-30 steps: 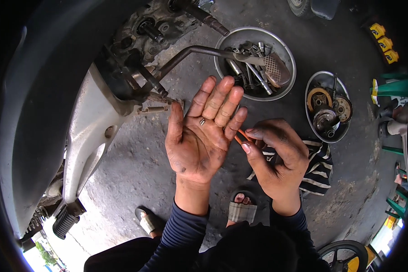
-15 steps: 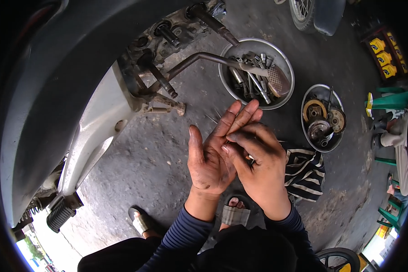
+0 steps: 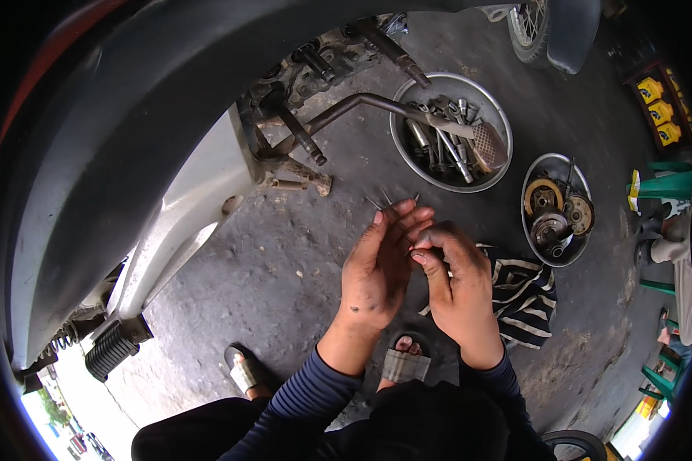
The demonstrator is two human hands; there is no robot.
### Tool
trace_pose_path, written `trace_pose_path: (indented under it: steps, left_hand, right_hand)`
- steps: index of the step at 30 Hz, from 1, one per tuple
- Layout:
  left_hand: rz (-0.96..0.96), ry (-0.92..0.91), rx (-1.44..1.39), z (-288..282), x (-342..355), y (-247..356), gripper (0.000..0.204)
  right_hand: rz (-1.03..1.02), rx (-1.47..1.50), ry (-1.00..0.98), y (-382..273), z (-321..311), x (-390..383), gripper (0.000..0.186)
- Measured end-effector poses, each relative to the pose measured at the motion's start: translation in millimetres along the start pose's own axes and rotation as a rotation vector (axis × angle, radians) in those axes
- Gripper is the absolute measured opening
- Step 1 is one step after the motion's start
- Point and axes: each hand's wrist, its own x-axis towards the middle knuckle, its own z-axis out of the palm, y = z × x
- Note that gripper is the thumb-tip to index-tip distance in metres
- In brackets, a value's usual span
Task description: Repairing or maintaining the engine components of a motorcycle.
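My left hand (image 3: 378,269) is cupped with the palm turned up and inward. Its thumb stands apart from the half-bent fingers, and dark grease marks the skin. Close against its fingers, my right hand (image 3: 461,284) is closed in a pinch of thumb and forefinger. Whatever lies between those tips is too small or hidden to name. Just beyond the left fingertips, a few thin pointed metal pieces (image 3: 374,203) show against the floor. A black-and-cream striped cloth (image 3: 524,296) lies on the ground right of my right hand.
A motorcycle (image 3: 169,207) with bared shafts and a footbrake pedal (image 3: 490,147) fills the left. That pedal overhangs a metal basin (image 3: 469,188) of sockets and tools. A smaller basin (image 3: 526,223) holds greasy round parts. Green stools (image 3: 673,184) and a seated person are at right.
Both hands have shifted slightly right and down. My left fingers have curled more and the palm has turned inward. The right hand keeps its pinch, and the whole view has shifted a little.
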Motion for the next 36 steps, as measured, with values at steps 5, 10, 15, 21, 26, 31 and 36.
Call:
trace_pose_path:
  steps: [5,10,15,21,26,31,36]
  left_hand:
    - [-0.042,0.103,0.264,-58,-47,3,0.036]
    - [-0.155,0.119,0.425,-91,-74,-6,0.029]
    - [-0.044,0.002,0.475,-78,-67,-8,0.026]
    - [0.171,-0.112,0.475,-62,-62,3,0.016]
    - [0.267,-0.085,0.487,-45,-66,11,0.021]
    - [0.370,-0.156,0.689,-12,-84,23,0.020]
    - [-0.005,-0.668,1.065,-63,-56,-34,0.023]
  right_hand:
    - [0.486,0.722,-0.655,19,-38,-70,0.006]
    - [0.856,1.053,-0.475,64,-74,-158,0.028]
    - [0.674,1.080,-0.917,78,-12,-72,0.029]
    - [0.525,0.991,-1.355,53,46,-14,0.030]
    - [0.432,0.902,-1.653,23,90,6,0.031]
    - [0.369,0.816,-1.818,7,115,21,0.032]
    - [0.362,0.776,-1.887,12,121,20,0.033]
